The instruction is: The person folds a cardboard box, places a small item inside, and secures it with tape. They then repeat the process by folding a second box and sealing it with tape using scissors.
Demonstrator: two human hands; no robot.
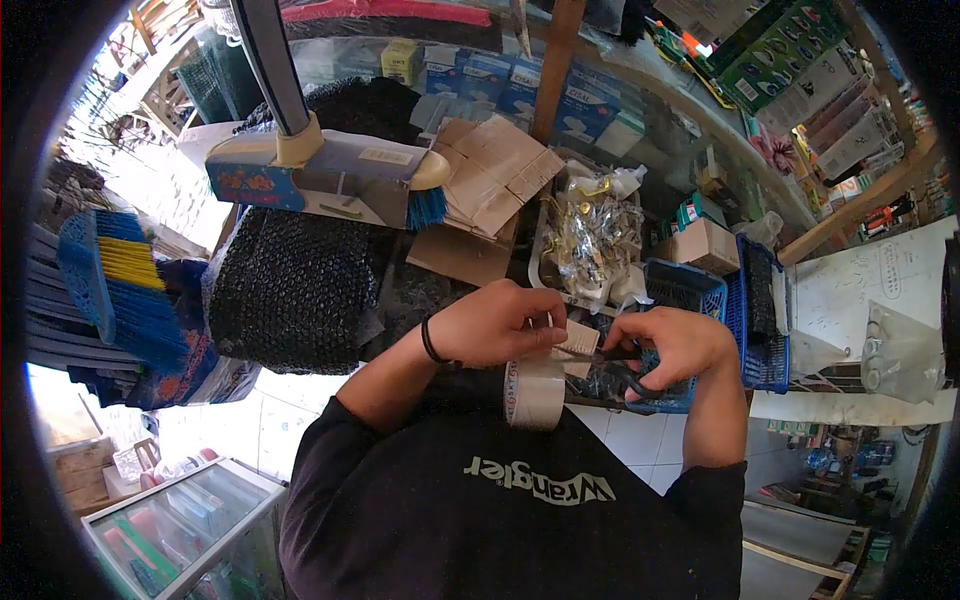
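My right hand [672,345] is closed round the dark handles of a pair of scissors [640,382], whose blades point left toward my other hand. My left hand [505,325] has its fingers curled at a strip by the roll of packing tape [535,395], which hangs just below it against my shirt. A small piece of cardboard [580,345] shows between the two hands, close to the scissor blades. My fingers partly hide where the strip and cardboard meet.
A tray [538,270] of plastic-wrapped metal parts stands ahead, beside flattened cardboard [490,170]. A roll of black bubble wrap [290,290] and a boxed broom head [315,180] are on the left. Blue baskets [735,310] stand right, and a glass cabinet [185,520] lower left.
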